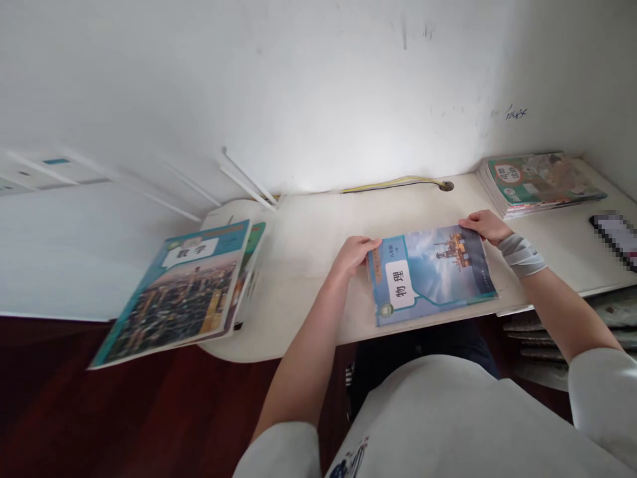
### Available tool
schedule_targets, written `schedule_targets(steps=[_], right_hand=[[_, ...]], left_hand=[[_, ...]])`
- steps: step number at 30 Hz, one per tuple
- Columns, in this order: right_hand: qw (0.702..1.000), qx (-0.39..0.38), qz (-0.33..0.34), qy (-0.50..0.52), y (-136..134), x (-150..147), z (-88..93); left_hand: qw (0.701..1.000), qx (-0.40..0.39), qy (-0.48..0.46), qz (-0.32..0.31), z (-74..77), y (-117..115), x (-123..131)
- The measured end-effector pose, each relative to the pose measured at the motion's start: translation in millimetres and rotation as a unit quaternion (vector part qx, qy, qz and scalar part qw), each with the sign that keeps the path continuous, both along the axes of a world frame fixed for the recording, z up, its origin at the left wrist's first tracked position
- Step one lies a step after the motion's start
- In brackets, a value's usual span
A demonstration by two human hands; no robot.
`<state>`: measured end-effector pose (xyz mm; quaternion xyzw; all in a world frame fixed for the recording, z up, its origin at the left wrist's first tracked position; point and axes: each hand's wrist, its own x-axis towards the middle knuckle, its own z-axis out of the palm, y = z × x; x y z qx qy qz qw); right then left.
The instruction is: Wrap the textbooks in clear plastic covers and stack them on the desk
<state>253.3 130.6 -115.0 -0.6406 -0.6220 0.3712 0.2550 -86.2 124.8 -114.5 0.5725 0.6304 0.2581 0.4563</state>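
A blue physics textbook (428, 275) with an oil rig on its cover lies sideways in front of me, at the near edge of the white desk (308, 232). My left hand (355, 253) grips its upper left corner, thumb on the cover. At the upper right corner my right hand (485, 227) pinches the book in the same way; a pale wrap covers that wrist. The fingers under the book are hidden. To the left, a mathematics textbook (174, 292) with a city on its cover rests on other books, jutting past the desk's rounded end.
A stack of books (542, 179) with a green cover on top stands at the back right. Near it lies a blurred phone-like object (617, 236). A yellow cable (393, 182) runs along the wall to a round desk hole (446, 186). Dark red floor (149, 411) shows below.
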Motion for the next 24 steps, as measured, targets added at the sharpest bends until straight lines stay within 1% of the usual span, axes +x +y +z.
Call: schedule_targets(steps=[2, 3, 5, 6, 8, 9, 10, 11, 12, 14, 16, 17, 19, 21, 23, 24], right_hand=[[0.994, 0.017, 0.005, -0.108, 5, -2, -8.0], [0.986, 0.032, 0.011, -0.165, 7, -4, -10.0], [0.963, 0.055, 0.013, -0.265, 7, -6, -10.8], [0.950, 0.060, 0.003, -0.306, 5, -8, -10.1], [0.928, 0.074, -0.023, -0.365, 1, -15, -7.6], [0.918, 0.094, -0.025, -0.384, -2, -20, -6.2], [0.910, 0.123, -0.013, -0.395, -5, -26, -5.2], [0.904, 0.155, 0.016, -0.399, -7, -32, -4.4], [0.897, 0.185, 0.060, -0.396, -9, -40, -4.2], [0.883, 0.222, 0.158, -0.381, -13, -54, -5.0], [0.874, 0.228, 0.223, -0.367, -16, -64, -6.5], [0.872, 0.225, 0.237, -0.365, -17, -67, -6.9], [0.873, 0.228, 0.222, -0.370, -24, -66, -5.5], [0.883, 0.246, 0.174, -0.359, -36, -59, -0.3], [0.912, 0.261, 0.127, -0.291, -59, -50, 7.1], [0.934, 0.249, 0.119, -0.227, -74, -45, 10.3]], left_hand=[[0.998, 0.007, 0.059, 0.001, -4.5, 4, 1], [0.996, 0.008, 0.088, 0.003, -4.8, 5, 1], [0.987, 0.026, 0.157, 0.009, -2.5, 5, 1], [0.978, 0.051, 0.203, 0.005, -0.7, 4, 2], [0.943, 0.135, 0.303, -0.029, 2.5, 0, 10], [0.919, 0.182, 0.342, -0.064, 3.2, -2, 17], [0.899, 0.222, 0.362, -0.108, 3.2, -4, 25], [0.886, 0.249, 0.360, -0.155, 2.4, -6, 35], [0.877, 0.266, 0.347, -0.199, 1.0, -8, 46], [0.864, 0.284, 0.322, -0.263, -3.4, -10, 65], [0.855, 0.295, 0.320, -0.283, -8.7, -12, 78], [0.850, 0.303, 0.324, -0.284, -11.6, -13, 81], [0.845, 0.316, 0.326, -0.281, -17.5, -14, 81], [0.842, 0.335, 0.322, -0.275, -23.4, -14, 76], [0.841, 0.352, 0.317, -0.263, -28.3, -13, 72], [0.841, 0.357, 0.315, -0.257, -30.0, -12, 71]])
